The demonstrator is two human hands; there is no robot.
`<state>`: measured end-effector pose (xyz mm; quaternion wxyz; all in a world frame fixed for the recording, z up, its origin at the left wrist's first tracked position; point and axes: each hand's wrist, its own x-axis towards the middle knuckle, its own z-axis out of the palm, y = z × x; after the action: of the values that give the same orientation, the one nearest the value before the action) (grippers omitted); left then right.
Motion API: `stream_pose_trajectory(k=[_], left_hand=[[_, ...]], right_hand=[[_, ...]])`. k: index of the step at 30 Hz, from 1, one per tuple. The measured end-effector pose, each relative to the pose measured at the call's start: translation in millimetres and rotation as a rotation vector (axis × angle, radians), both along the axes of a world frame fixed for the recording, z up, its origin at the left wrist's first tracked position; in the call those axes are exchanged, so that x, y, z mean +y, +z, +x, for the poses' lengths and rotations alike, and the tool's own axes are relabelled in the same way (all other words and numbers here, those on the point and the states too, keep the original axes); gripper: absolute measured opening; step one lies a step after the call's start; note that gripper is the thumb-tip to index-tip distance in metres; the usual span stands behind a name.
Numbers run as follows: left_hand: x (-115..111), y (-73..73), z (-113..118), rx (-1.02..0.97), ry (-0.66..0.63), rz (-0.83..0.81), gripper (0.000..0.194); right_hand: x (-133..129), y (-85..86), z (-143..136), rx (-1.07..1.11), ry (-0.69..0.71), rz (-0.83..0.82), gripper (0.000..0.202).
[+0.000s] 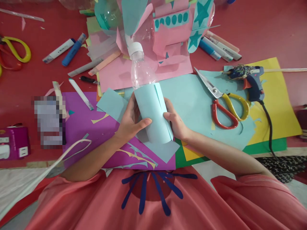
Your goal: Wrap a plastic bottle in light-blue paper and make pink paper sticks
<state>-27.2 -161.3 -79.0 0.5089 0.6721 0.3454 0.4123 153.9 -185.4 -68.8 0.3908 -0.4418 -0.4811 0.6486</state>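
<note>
A clear plastic bottle (142,72) with a white cap (135,48) lies tilted between my hands, its cap pointing away from me. Light blue paper (153,118) is wrapped around its body, and the paper's edge overlaps along the right side. My left hand (134,119) grips the wrapped bottle from the left, thumb across the front. On the right side, my right hand (174,119) presses its thumb near the paper's overlapping seam, fingers behind. The bottle's underside and most of my fingertips are hidden.
Scissors (217,92) and a glue gun (256,83) lie at right on light blue and yellow paper (280,105). Purple paper (79,127) with scraps lies at left. Markers (74,51) and a pink paper-covered bottle craft (170,32) are at the back. A power strip (16,143) sits far left.
</note>
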Motion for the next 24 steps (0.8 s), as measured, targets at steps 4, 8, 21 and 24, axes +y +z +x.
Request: stream_pose_trajectory(k=[4, 8, 21, 24], left_hand=[[1, 0.6, -1, -0.012, -0.025, -0.020, 0.072], [2, 1.2, -2, -0.019, -0.036, -0.013, 0.073], [2, 3.1, -1, 0.019, 0.037, 0.014, 0.069], [1, 4.0, -3, 0.033, 0.036, -0.032, 0.064]], right_hand=[[-2, -5.6, 0, -0.013, 0.010, 0.001, 0.066], [-2, -2.3, -2, 0.010, 0.053, 0.002, 0.065], [0, -4.3, -2, 0.044, 0.053, -0.014, 0.071], [-1, -4.2, -3, 0.089, 0.052, -0.015, 0.074]])
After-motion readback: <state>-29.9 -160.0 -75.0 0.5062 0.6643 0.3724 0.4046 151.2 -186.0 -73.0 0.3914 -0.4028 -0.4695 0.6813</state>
